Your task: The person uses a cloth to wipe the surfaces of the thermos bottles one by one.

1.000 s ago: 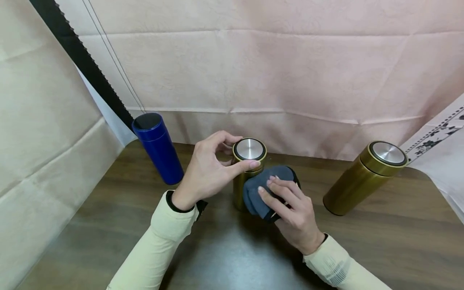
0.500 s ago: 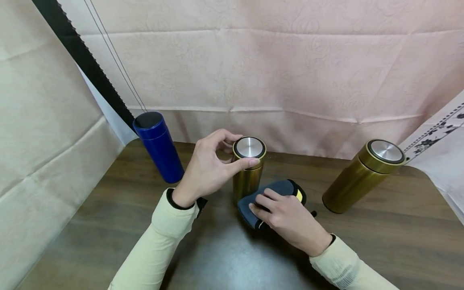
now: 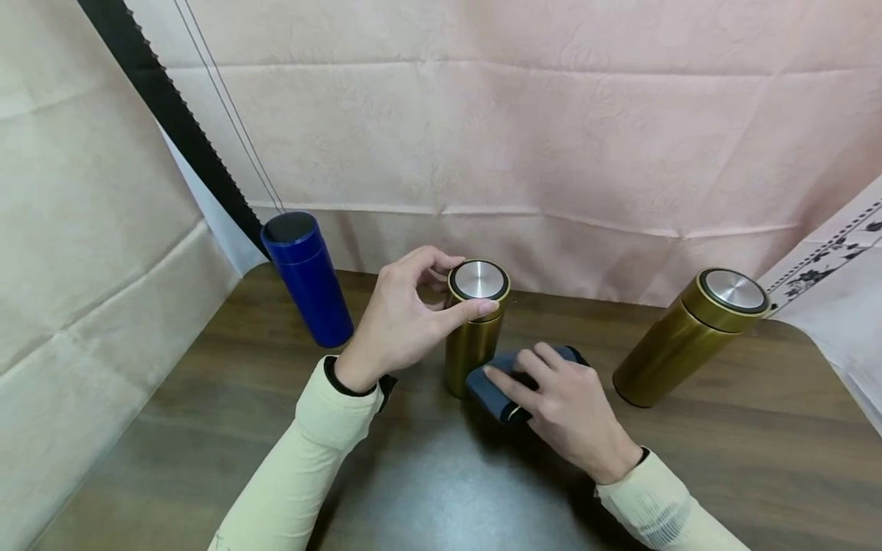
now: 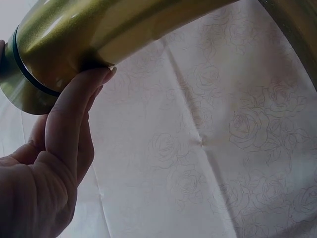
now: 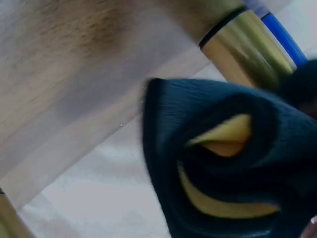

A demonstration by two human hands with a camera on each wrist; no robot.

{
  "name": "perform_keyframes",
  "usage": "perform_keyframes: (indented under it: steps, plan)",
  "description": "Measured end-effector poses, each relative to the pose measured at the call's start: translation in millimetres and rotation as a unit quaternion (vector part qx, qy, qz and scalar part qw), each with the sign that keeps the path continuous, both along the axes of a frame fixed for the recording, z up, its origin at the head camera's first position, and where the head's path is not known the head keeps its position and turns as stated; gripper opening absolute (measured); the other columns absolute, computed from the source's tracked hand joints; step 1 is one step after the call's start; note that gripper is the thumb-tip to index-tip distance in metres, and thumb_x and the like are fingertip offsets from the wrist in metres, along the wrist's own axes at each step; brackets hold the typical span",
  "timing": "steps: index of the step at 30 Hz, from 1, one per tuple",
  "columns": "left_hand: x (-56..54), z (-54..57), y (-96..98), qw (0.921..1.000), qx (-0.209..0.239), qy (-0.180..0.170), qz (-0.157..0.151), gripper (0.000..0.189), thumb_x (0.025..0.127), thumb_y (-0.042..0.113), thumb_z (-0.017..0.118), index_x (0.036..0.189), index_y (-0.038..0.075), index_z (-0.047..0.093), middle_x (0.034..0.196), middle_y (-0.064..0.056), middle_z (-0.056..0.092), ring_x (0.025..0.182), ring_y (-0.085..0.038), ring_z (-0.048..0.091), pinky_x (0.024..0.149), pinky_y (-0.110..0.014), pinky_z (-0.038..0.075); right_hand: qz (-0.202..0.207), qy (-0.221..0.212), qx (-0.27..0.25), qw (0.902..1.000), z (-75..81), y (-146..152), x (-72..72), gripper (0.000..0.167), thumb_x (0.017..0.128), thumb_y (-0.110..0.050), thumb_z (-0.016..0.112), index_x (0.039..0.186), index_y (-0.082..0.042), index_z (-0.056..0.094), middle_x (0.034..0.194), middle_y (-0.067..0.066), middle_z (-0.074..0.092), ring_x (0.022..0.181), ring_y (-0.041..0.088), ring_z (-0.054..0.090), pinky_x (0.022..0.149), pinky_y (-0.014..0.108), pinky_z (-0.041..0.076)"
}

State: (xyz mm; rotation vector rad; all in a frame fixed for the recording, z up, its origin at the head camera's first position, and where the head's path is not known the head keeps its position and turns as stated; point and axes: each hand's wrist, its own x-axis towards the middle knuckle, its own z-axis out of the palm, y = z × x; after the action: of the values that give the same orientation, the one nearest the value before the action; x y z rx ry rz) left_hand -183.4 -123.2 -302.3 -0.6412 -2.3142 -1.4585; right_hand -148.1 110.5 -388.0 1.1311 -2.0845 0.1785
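A gold thermos bottle (image 3: pixel 470 356) with a silver-topped lid stands upright near the middle of the table. My left hand (image 3: pixel 406 321) grips it around the lid and neck, thumb across the front. In the left wrist view, fingers press on the gold bottle (image 4: pixel 119 34) close to the dark ring below its lid. My right hand (image 3: pixel 568 405) holds a folded blue-grey cloth (image 3: pixel 492 390) with black edging against the bottle's lower right side. The right wrist view shows the bunched cloth (image 5: pixel 208 104) with yellow in its folds; most of the right hand is hidden there.
A blue bottle (image 3: pixel 310 283) with a black top stands to the left, near the left forearm. Another gold thermos (image 3: pixel 678 344) stands on the right. Pale fabric (image 3: pixel 482 145) hangs behind the wooden table (image 3: pixel 427 474).
My right hand has brought the cloth down the bottle's side from near the lid to lower down. The left hand keeps its grip on the bottle.
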Motion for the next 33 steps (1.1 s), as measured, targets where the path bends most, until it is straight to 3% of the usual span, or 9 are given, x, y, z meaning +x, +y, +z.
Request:
perform_keyframes:
  steps: [3,6,11,13,17,23,27,33]
  plan:
    - [0.8,0.7,0.4,1.0,0.0,0.002,-0.001,0.042,0.075,0.031,0.093,0.106,0.015,0.07,0.102,0.006,0.071,0.077,-0.009,0.064,0.071,-0.033,0.058,0.016,0.042,-0.093,0.9946,7.4,-1.4,1.1,0.05,0.075,0.0,0.068,0.121,-0.017,0.075,0.089,0.006,0.06,0.076,0.023,0.057,0.051,0.036,0.054]
    - [-0.4,0.0,0.9,1.0,0.0,0.003,-0.003,0.042,0.075,0.03,0.093,0.106,0.014,0.069,0.104,0.005,0.072,0.077,-0.009,0.065,0.071,-0.034,0.058,0.023,0.099,-0.164,0.9812,16.1,-9.8,-0.2,0.03,0.09,-0.009,0.062,0.116,-0.013,0.077,0.082,0.009,0.059,0.069,0.023,0.056,0.048,0.037,0.051]
    - [-2.9,-1.8,1.8,0.9999,0.005,0.007,-0.01,0.04,0.075,0.028,0.093,0.105,0.013,0.069,0.106,0.004,0.073,0.076,-0.009,0.066,0.072,-0.039,0.06,0.031,0.157,-0.202,0.9662,23.2,-27.4,-1.2,0.022,0.094,-0.008,0.062,0.108,-0.008,0.079,0.076,0.01,0.056,0.062,0.022,0.052,0.046,0.037,0.05]
    - [-3.2,-1.4,2.1,0.9999,0.004,0.009,-0.011,0.04,0.075,0.029,0.093,0.104,0.013,0.069,0.106,0.004,0.073,0.077,-0.009,0.066,0.073,-0.039,0.06,0.037,0.159,-0.191,0.968,22.3,-31.8,-0.6,0.023,0.094,-0.007,0.062,0.11,-0.007,0.078,0.077,0.01,0.056,0.062,0.022,0.052,0.048,0.036,0.05]
    - [-3.3,0.3,1.6,0.9999,-0.001,0.01,-0.007,0.041,0.074,0.029,0.093,0.104,0.013,0.07,0.107,0.004,0.074,0.078,-0.01,0.065,0.073,-0.039,0.059,0.041,0.136,-0.132,0.981,18.0,-37.3,1.4,0.032,0.093,0.0,0.055,0.118,-0.006,0.075,0.079,0.008,0.056,0.065,0.021,0.052,0.052,0.031,0.05]
    - [-0.6,4.6,0.4,0.9999,-0.011,0.011,-0.005,0.041,0.074,0.028,0.093,0.104,0.013,0.07,0.107,0.004,0.073,0.078,-0.01,0.065,0.073,-0.035,0.059,-0.007,0.086,-0.003,0.9963,8.4,-41.5,10.5,0.034,0.1,-0.001,0.049,0.122,-0.008,0.075,0.086,0.003,0.057,0.069,0.016,0.049,0.053,0.021,0.044]
    - [-0.6,6.0,-0.3,0.9998,-0.017,0.009,-0.003,0.041,0.074,0.029,0.093,0.105,0.013,0.071,0.105,0.004,0.073,0.078,-0.01,0.065,0.073,-0.033,0.058,-0.04,0.045,0.077,0.9952,-1.1,-43.2,15.3,0.033,0.101,-0.012,0.051,0.124,-0.01,0.074,0.1,0.002,0.063,0.078,0.015,0.054,0.051,0.019,0.045]
    - [-2.0,3.1,-0.2,0.9999,-0.015,0.0,0.001,0.04,0.074,0.03,0.093,0.104,0.015,0.071,0.105,0.006,0.074,0.078,-0.01,0.065,0.073,-0.032,0.057,-0.039,0.0,0.142,0.9891,-14.1,-45.6,15.9,0.028,0.099,-0.017,0.061,0.121,-0.008,0.075,0.108,0.002,0.064,0.082,0.014,0.055,0.052,0.021,0.048]
